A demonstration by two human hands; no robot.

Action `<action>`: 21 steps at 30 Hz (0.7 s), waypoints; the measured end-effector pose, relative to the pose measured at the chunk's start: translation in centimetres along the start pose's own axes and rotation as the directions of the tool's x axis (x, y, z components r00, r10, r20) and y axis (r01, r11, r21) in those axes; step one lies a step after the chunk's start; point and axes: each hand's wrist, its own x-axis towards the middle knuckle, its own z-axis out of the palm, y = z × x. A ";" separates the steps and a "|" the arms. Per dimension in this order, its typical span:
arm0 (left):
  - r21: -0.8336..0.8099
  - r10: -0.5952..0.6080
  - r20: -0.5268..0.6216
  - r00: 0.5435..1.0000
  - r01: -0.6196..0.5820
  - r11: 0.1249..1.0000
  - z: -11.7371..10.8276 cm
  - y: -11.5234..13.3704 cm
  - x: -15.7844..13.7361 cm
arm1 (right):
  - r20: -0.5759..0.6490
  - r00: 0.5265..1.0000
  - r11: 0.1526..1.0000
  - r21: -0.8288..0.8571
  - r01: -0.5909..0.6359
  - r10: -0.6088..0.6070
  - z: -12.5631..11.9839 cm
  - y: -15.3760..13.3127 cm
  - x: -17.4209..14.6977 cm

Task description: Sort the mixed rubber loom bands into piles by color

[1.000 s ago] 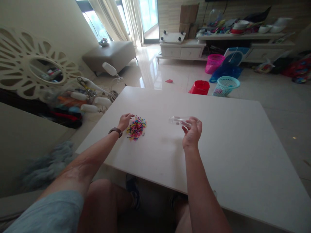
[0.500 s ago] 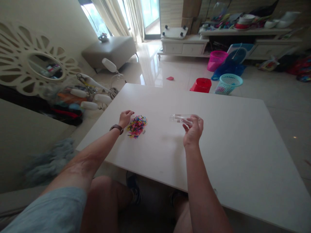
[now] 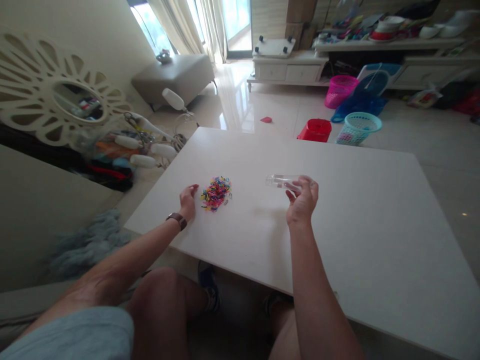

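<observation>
A heap of small multicoloured rubber bands (image 3: 216, 194) lies on the white table (image 3: 352, 220), left of its middle. My left hand (image 3: 188, 201), with a dark band on its wrist, rests on the tabletop just left of the heap, apart from it. Its fingers point forward, loosely stretched, and hold nothing that I can see. Above the table, my right hand (image 3: 303, 200) grips a clear plastic bottle (image 3: 280, 181) by its right end. The bottle lies on its side in the air, its narrower end pointing left, and looks see-through with nothing visible inside.
Beyond the table's far edge stand a red bin (image 3: 316, 130) and a light-blue basket (image 3: 358, 129). A pink basket (image 3: 339, 91) and a blue plastic bag (image 3: 362, 97) are farther back. At the left, a lamp with white shades (image 3: 143, 161) stands close to the table.
My left hand has drawn back to the left, away from the rubber bands. My right hand still holds the bottle in nearly the same place. The view has shifted slightly.
</observation>
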 end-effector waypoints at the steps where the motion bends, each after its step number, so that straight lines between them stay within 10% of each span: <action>1: -0.012 -0.001 0.039 0.999 0.001 1.000 0.4 -0.3 -1.0 | 0.002 1.000 1.000 0.001 0.001 -0.001 0.1 0.0 0.0; 5: -0.017 -0.064 0.157 0.986 0.067 0.998 2.9 0.3 -4.3 | 0.005 1.000 1.000 -0.005 -0.004 0.004 0.3 0.1 -0.3; 12: 0.186 0.140 -0.016 0.990 -0.135 0.973 4.3 5.7 -7.3 | -0.031 0.998 0.998 -0.030 0.047 -0.048 -0.1 -0.1 0.3; 21: -0.024 0.096 0.382 0.919 -0.094 0.995 8.4 8.2 -20.8 | -0.026 0.996 0.968 0.239 -0.077 0.086 0.6 1.1 0.7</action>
